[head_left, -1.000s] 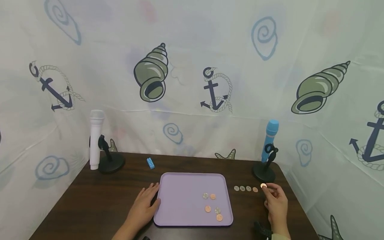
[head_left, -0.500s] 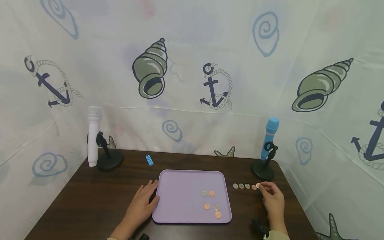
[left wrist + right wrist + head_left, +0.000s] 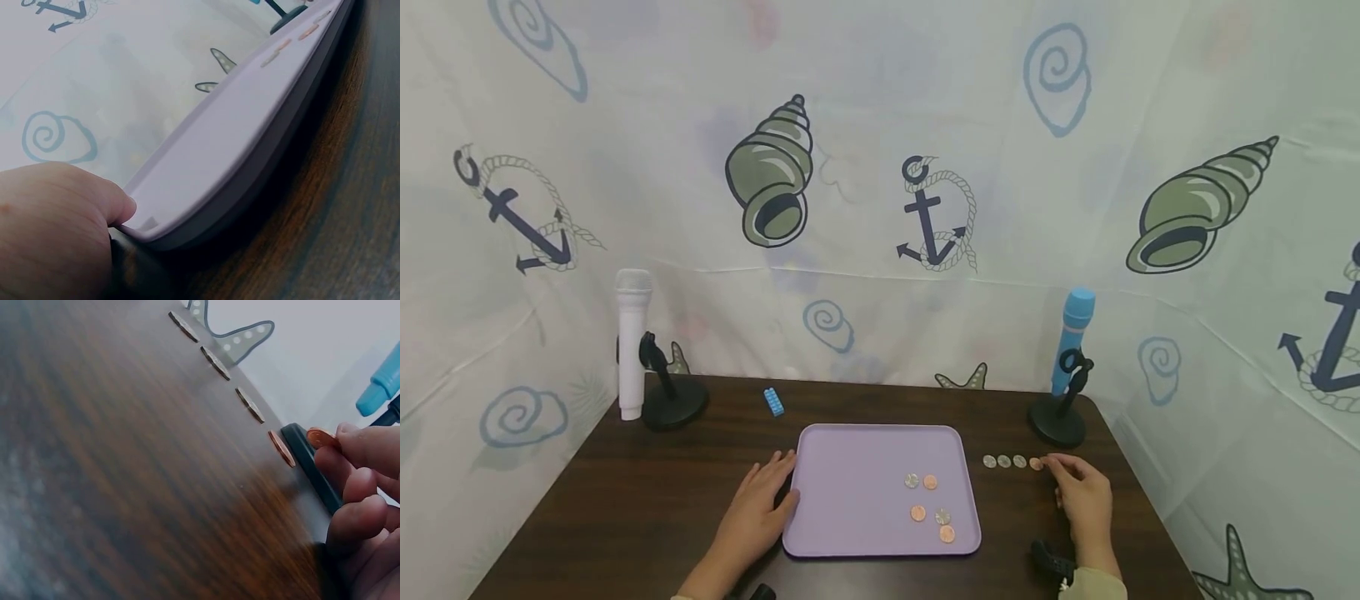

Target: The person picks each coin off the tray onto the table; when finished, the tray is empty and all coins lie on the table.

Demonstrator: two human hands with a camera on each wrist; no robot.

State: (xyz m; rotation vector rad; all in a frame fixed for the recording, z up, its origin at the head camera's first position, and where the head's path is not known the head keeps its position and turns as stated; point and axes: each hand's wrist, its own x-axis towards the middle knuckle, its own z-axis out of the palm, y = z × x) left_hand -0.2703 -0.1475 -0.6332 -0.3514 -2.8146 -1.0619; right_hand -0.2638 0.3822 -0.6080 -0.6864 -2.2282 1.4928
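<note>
The right hand [image 3: 1082, 500] is pinching a copper coin [image 3: 320, 437] at the end of a four-coin row [image 3: 1012, 462], right of centre. Five coins [image 3: 931, 507] are waiting on the tray [image 3: 850, 492]; the left hand [image 3: 760, 508] is resting flat against its edge.

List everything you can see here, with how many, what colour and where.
Tray: one, lilac, table centre.
Coins on tray: five, three copper and two silver, right part.
Coins on table: four, three silver and one copper, in a row right of tray.
Held coin: one, copper, at the row's right end.
Toy microphones: white back left, blue back right, on black stands.
Brick: one, blue, behind tray.
Table: dark wood.
Left hand: touching tray's left edge.
Right hand: pinching the coin.
</note>
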